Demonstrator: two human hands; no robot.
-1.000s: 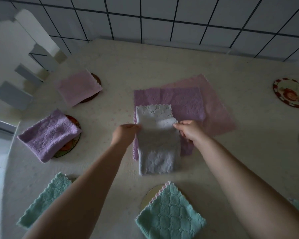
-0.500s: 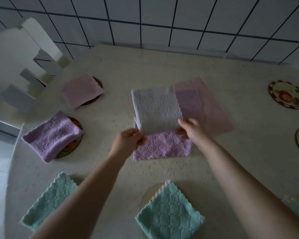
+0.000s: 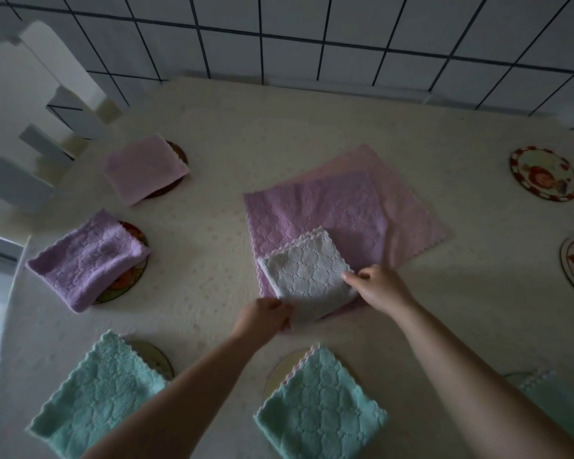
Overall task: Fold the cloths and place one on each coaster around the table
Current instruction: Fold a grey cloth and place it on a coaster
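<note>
Gripping folded white cloth (image 3: 307, 276) near corners, both hands (image 3: 318, 301); square, turned diagonal

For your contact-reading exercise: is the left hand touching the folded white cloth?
Touching. The head view shows the left hand pinching the near corner of the white cloth, its fingers closed over the edge with no gap.

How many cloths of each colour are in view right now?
Mint-green folded cloths: 3, the third partly behind the right forearm
Purple cloths: 2
Pink cloths: 2
White folded cloth, held in both hands: 1
Total: 8
</note>
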